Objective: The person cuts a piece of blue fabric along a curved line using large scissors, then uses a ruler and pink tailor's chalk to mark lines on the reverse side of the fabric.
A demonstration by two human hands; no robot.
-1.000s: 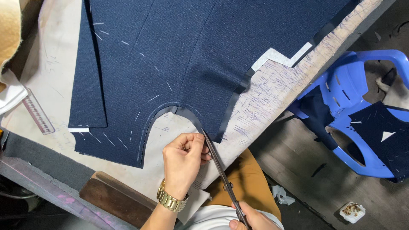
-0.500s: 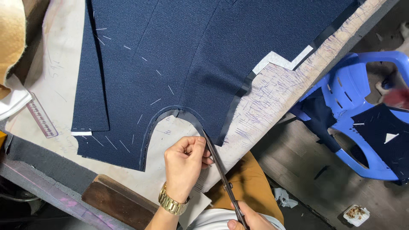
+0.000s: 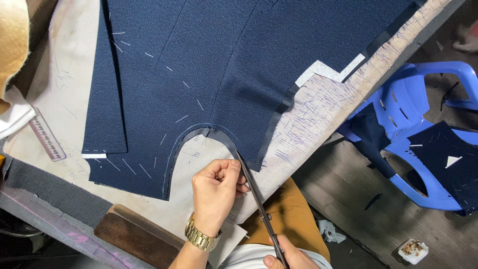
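Since the earlier frame, little had shifted: the scissors (image 3: 259, 197) stayed along the same cut line at the near edge of the navy fabric (image 3: 219, 65), and the left hand (image 3: 216, 192) remained curled beside the blades. From the head view, the left hand lay on the pale work table (image 3: 308, 119), wrist bent and fingers folded inward, pinching a thin strip of the fabric edge just left of the blade tips; a gold wristwatch (image 3: 201, 238) sat on that wrist. The right hand (image 3: 289, 256) showed only partly at the near edge of the picture, its fingers closed around the scissor handles, with the blades pointing away toward the curved cut-out in the cloth and standing nearly shut. The navy fabric, marked with short white chalk dashes, spread over the far and middle part of the table, its curved edge touching the blade tips. At far left lay a ruler (image 3: 47, 135). To the right, off the table, stood a blue plastic chair (image 3: 423, 114) carrying another dark fabric piece (image 3: 448, 159).
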